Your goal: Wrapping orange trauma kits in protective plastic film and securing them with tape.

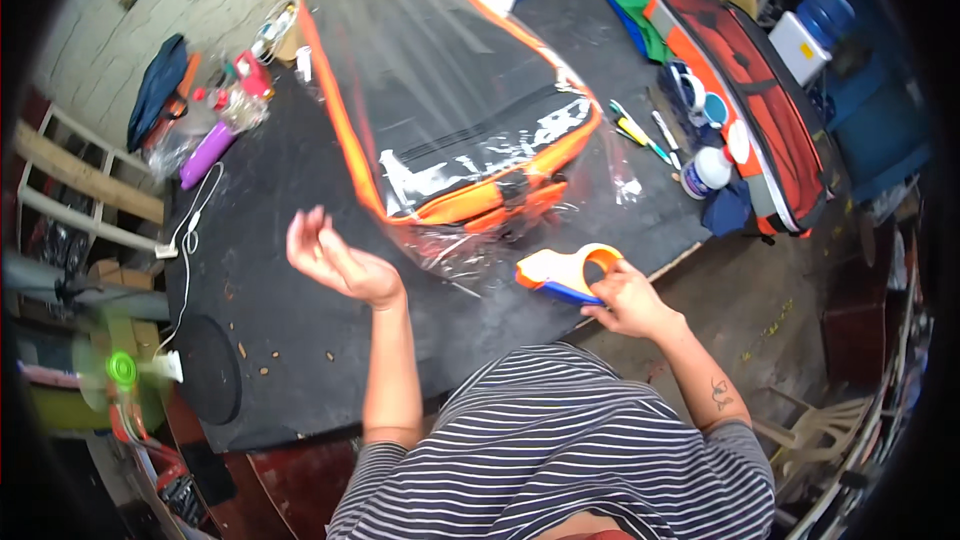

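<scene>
R hand [635, 302] has its grip closed around the ring end of an orange-and-blue handheld tape dispenser [556, 268], which is near the front edge of the matte black table [290, 315], w/ its nose pointing left. L hand [345, 268] is palm up, grip loosely spread w/ fingers a bit curled, nothing visible in it, near the bottom L corner of a big black rectangular bag w/ orange trim [430, 70], wrapped in shiny clear plastic. Purple cylindrical bottle [207, 155] on the far L, white plastic spray bottle [706, 173] on the R, btw.
</scene>
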Available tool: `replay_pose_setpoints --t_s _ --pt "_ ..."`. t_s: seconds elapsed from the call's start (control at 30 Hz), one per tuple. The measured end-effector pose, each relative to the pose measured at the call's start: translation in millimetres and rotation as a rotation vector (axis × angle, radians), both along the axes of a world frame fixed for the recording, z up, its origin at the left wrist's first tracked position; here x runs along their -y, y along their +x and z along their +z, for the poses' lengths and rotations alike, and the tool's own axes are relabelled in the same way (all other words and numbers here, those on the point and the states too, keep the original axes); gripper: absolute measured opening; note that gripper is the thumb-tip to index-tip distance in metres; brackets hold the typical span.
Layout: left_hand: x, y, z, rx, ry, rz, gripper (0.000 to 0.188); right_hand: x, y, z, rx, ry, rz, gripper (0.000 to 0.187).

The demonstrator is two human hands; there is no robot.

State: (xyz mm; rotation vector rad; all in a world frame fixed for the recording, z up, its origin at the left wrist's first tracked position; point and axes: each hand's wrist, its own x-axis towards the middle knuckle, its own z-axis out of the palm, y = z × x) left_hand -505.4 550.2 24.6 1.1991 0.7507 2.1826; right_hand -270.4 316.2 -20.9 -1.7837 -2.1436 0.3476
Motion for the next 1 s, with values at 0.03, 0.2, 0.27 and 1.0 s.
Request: replay_pose_setpoints --t_s 0.03,0.2,0.27,1.0 --pt "19 28 40 -0.122 0.089 -0.264 0.026 0 2 -2 -0.004 0.009 0.019 0.026" --pt "98 183 91 -1.554 1.132 -0.517 0.071 0 6 -14 -0.097 0.194 0.107 0.023" --pt "100 227 48 -1.896 1.385 -0.251 0.073 0 7 -9 -0.06 0.063 0.145 0.022" --pt "75 247 19 -2.688 1.689 0.065 0.065 -13 42 -3 -0.01 0.149 0.275 0.022"
